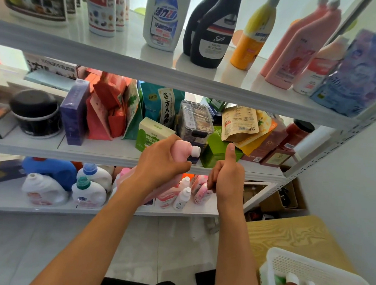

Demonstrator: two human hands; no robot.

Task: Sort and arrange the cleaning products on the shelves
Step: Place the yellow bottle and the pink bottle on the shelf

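Pink bottle, white-capped, tilted before the middle shelf, gripped round its neck by the left hand; right hand beside it, fingers curled, thumb raised, holding nothing.

Glossy pink plastic bottle, white perforated plastic basket, wood-grain tabletop

Both forearms are reaching up toward twelve o'clock, the left hand curling its fingers around a pink bottle, while the right hand, at its three o'clock, is holding nothing, fingers curled, thumb raised.
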